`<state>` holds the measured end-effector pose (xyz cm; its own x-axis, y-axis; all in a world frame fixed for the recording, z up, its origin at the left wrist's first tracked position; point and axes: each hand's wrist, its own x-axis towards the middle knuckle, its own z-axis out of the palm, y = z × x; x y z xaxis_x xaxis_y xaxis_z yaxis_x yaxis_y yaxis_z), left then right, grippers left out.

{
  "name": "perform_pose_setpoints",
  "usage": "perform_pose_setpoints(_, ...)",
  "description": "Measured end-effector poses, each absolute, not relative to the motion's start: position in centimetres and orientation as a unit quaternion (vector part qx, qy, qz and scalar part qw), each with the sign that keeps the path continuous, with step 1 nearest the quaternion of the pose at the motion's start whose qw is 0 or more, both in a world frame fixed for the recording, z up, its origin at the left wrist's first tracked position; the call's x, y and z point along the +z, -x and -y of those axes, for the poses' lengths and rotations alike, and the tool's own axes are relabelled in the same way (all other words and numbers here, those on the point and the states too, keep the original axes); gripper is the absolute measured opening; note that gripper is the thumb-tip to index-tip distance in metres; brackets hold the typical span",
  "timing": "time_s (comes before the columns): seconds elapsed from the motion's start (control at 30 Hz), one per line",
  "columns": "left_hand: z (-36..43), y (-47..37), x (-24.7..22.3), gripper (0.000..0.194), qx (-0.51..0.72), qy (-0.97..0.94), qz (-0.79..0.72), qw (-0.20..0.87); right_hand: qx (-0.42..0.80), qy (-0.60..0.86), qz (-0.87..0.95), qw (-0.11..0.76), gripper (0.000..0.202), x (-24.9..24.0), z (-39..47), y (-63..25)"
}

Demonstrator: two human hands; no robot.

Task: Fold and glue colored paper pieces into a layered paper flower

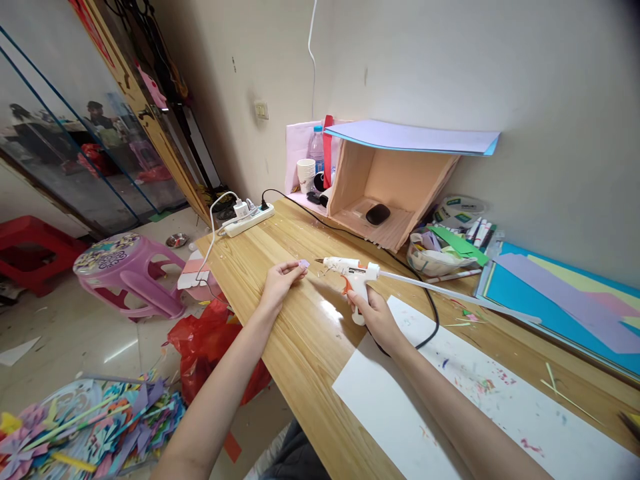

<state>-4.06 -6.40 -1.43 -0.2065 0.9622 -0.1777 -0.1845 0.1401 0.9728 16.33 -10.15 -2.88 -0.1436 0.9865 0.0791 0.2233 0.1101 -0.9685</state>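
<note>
My left hand (pixel 281 281) pinches a small pale purple piece (pixel 303 265) between thumb and fingertips, above the wooden table (pixel 310 327). To its right, my right hand (pixel 373 310) is wrapped round the handle of a white glue gun (pixel 356 270) with an orange trigger. The gun's nozzle points left at the purple piece, with a small gap between them. A long translucent glue stick (pixel 450 292) sticks out of the gun's back. The black cord (pixel 434 313) loops beside my right wrist. White paper (pixel 400 393) with coloured smudges lies under my right forearm.
A power strip (pixel 250 221) sits at the table's far left corner. Behind are a box shelf (pixel 395 177) holding a black mouse (pixel 378 214), a basket (pixel 443 257) of markers and scraps, and coloured sheets (pixel 565 300). A pink stool (pixel 130 270) and red bag (pixel 203 340) are on the floor.
</note>
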Motion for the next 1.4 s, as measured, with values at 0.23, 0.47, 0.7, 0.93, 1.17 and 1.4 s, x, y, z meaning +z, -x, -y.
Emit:
perform_pose_setpoints(0.23,6.3,3.9,-1.5,0.032,0.554,-0.355,-0.553,0.511,0.323,0.523,0.663,0.428,0.026,-2.4,7.8,-15.7)
perform_pose_setpoints(0.47,6.7,3.8,-1.1,0.035,0.555,-0.366,-0.545,0.511,0.169,0.548,0.731,0.371,0.018,-2.5,-0.1,-12.2)
perform_pose_setpoints(0.7,7.7,2.1,-0.7,0.033,0.515,-0.369,-0.498,0.592,0.156,0.552,0.743,0.345,0.022,-2.0,0.0,-12.6)
perform_pose_setpoints(0.93,10.3,-4.0,0.6,0.028,0.414,-0.409,-0.422,0.696,0.254,0.529,0.690,0.424,0.028,-0.8,9.3,-21.0)
perform_pose_setpoints(1.17,11.1,-13.9,0.2,0.033,0.314,-0.480,-0.357,0.737,0.396,0.584,0.478,0.523,0.034,-0.9,18.5,-28.2)
perform_pose_setpoints(1.4,12.8,-18.4,-0.6,0.032,0.277,-0.542,-0.337,0.718,0.373,0.577,0.392,0.612,0.029,-1.7,20.1,-30.3)
